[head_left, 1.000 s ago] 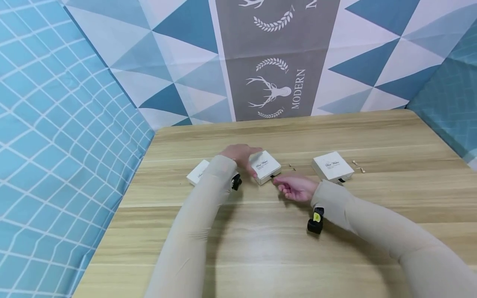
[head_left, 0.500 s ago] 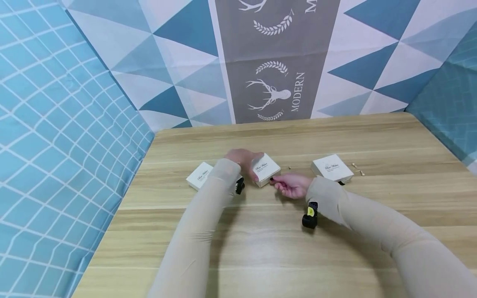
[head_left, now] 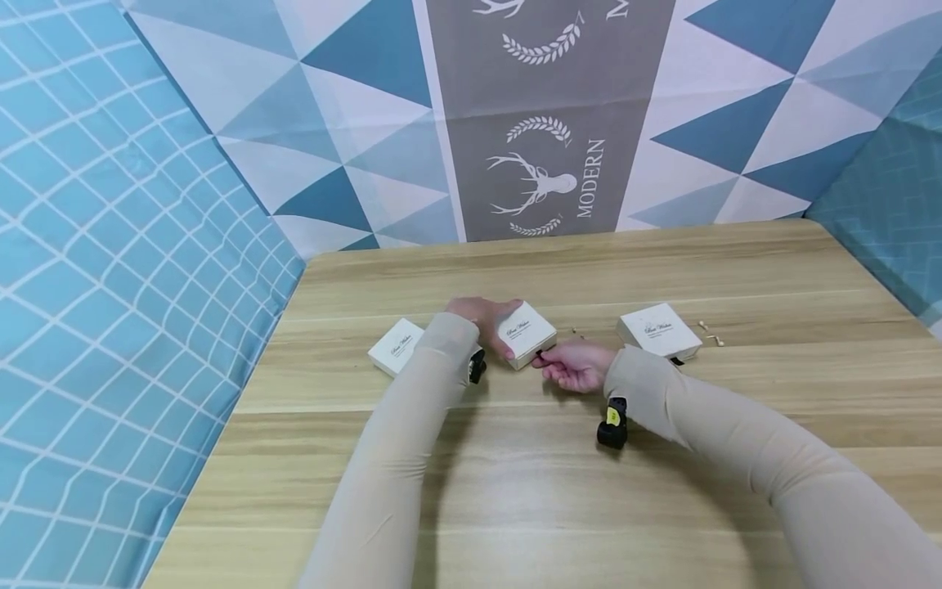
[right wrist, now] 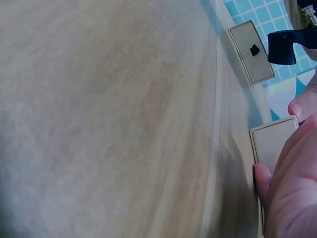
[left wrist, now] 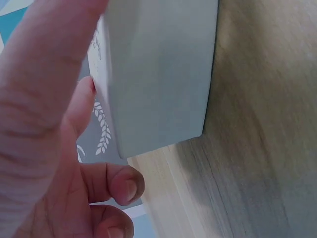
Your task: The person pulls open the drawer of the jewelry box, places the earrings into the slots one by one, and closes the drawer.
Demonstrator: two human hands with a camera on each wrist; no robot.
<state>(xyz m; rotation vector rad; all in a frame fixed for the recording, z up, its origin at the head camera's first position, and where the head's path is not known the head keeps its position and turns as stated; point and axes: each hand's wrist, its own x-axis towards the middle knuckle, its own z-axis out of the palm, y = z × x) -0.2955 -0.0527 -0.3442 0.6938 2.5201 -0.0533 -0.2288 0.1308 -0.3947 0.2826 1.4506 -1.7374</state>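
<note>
In the head view a small white box (head_left: 524,329) with printed lettering on its lid sits mid-table. My left hand (head_left: 482,317) grips it by the left side, thumb on the near face and a finger at the far edge. The left wrist view shows the box's plain side wall (left wrist: 161,79) up close, the other fingers loosely curled beside it. At the box's front, my right hand (head_left: 577,366) pinches its short black ribbon tab (head_left: 543,356) between thumb and forefinger. In the right wrist view that hand (right wrist: 294,191) covers part of the box front (right wrist: 271,141).
Two similar white boxes stand either side: the left box (head_left: 396,347), partly behind the left sleeve, and the right box (head_left: 660,330), with a black tab. Small pale pieces (head_left: 710,334) lie right of it, and tiny bits (head_left: 576,331) lie beyond my right hand. A patterned cloth wall (head_left: 545,188) backs the wooden table.
My right hand has shifted slightly left and taken the black tab in a pinch. My left hand has moved slightly right and settled closer on the middle box, which stays about where it was.
</note>
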